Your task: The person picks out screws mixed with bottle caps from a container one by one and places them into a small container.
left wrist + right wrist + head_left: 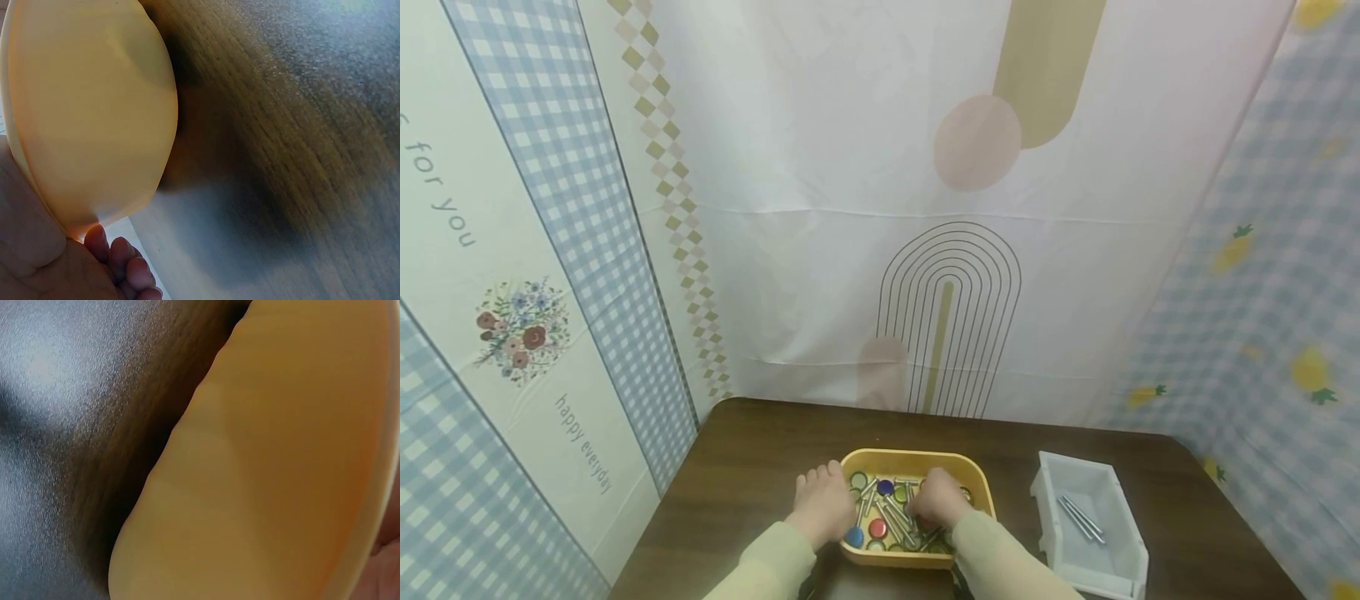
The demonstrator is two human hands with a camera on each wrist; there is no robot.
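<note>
A yellow bin [917,560] stands on the table, holding several slender metal pieces like bolts or nails, mixed with round coloured discs, among them a red disc [877,527] and a dark blue disc [886,487]. My left hand [826,502] holds the bin's left rim; in the left wrist view its curled fingers [125,253] meet the outer wall. Inside the bin, on its right side, my right hand [938,497] reaches down among the pieces with knuckles bent. Its fingertips are hidden, and I cannot tell whether they pinch anything. The right wrist view mostly shows the bin's outer wall [275,462].
To the right of the yellow bin, a white open-topped bin [1093,562] holds several thin metal rods [1081,518]. Both bins stand on a dark wooden table [752,450]. A patterned cloth [805,250] hangs behind the table's far edge, with more cloth at either side.
</note>
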